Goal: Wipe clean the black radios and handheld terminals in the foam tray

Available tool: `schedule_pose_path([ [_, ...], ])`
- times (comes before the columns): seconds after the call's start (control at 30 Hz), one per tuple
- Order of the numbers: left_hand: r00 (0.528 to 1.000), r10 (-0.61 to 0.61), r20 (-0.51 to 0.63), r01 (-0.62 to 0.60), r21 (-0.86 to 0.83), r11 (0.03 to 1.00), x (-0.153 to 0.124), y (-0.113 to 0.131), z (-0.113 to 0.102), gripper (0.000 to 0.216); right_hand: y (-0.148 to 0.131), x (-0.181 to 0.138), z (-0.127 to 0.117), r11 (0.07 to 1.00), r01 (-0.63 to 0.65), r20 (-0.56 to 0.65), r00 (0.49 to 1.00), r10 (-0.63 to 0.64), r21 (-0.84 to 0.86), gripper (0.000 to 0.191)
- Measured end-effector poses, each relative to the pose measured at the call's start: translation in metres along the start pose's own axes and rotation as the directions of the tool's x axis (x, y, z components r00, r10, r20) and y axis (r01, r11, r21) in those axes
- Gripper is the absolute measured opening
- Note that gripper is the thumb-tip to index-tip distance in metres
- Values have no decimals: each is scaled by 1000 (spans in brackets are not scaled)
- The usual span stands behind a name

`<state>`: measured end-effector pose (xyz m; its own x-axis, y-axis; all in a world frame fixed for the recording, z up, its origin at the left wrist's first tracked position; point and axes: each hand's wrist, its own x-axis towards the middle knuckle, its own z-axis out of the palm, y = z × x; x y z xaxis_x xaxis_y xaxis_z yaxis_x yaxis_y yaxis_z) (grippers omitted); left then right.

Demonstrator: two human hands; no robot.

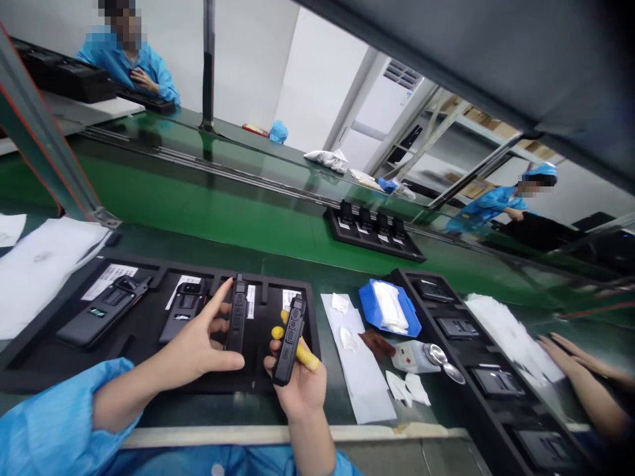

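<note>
My left hand (196,347) is closed around a black handheld device (238,314), seen edge-on with a row of buttons along its side. Its index finger is near the device's top and its thumb crosses the lower end. My right hand (302,377), with yellow finger cots on some fingers, grips a second black handheld device (289,340), tilted, its buttoned side up. Both are over a black foam tray (141,354) with white labels in its compartments. Two more such devices, one at the far left (102,314) and one beside it (183,307), lie in that tray.
Right of the tray are a white paper sheet (354,370), a blue bin (367,307) of white wipes and a white bottle (414,357). Another black tray (464,380) holds several devices. A co-worker's hands (580,370) are at right. A smaller tray (377,248) stands on the green belt (262,221).
</note>
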<state>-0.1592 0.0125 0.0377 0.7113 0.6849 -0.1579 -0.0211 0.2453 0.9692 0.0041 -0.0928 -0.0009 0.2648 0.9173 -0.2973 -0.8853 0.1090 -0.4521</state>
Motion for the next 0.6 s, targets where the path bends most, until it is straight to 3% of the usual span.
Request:
schedule_pose_path([
  [0.3,997,17,-71,-12,71,997,-6,2,12,125,8,-3,-13,999,-21,-37,999,19,-39,24],
  [0.37,997,13,-71,-7,76,997,-8,2,10,124,5,-2,-13,995,-14,-52,999,9,-101,26],
  [0.43,997,-9,-75,13,57,998,-5,4,7,119,-4,4,-11,969,62,-78,994,-83,-241,34],
  [0.5,992,-37,-119,38,7,999,4,8,5,106,-18,16,-9,863,190,-82,963,-257,-469,51],
  [0.6,972,-50,-229,39,-53,998,30,11,1,72,-40,43,-7,589,298,-10,887,-462,-752,71],
])
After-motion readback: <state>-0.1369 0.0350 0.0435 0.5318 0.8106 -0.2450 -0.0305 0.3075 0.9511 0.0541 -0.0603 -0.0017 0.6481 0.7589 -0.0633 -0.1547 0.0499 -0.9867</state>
